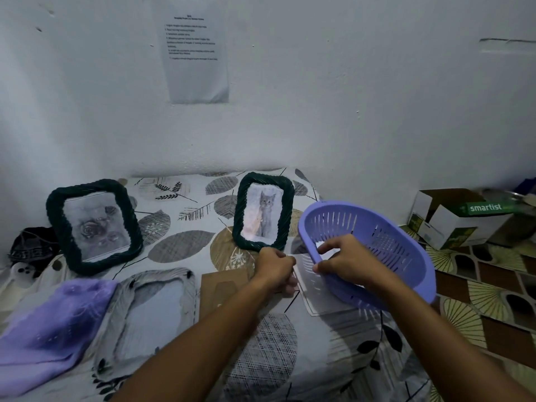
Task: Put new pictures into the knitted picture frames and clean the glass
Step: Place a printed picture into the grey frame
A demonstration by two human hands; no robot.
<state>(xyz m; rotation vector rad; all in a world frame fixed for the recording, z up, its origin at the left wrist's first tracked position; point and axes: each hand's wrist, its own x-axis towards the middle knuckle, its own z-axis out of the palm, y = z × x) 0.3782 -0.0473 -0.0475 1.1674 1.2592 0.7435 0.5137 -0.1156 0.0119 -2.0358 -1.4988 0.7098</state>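
Two dark green knitted frames stand on the leaf-patterned cloth: one with a rose picture (pixel 94 226) at the left, one with a cat picture (pixel 263 212) in the middle. A pale grey knitted frame (pixel 150 311) lies flat in front, with no picture in it. A brown backing board (pixel 223 288) lies beside it. My right hand (pixel 345 261) grips the rim of a tilted purple basket (pixel 385 248). My left hand (pixel 275 271) pinches the edge of a white paper sheet (pixel 316 288) lying partly under the basket. A purple cloth (pixel 49 329) lies at the front left.
The table (pixel 185 245) stands against a white wall with a printed sheet (pixel 194 50) taped to it. White cardboard boxes (pixel 452 219) sit on the patterned floor at the right. A dark bundle (pixel 32 245) lies at the table's left edge.
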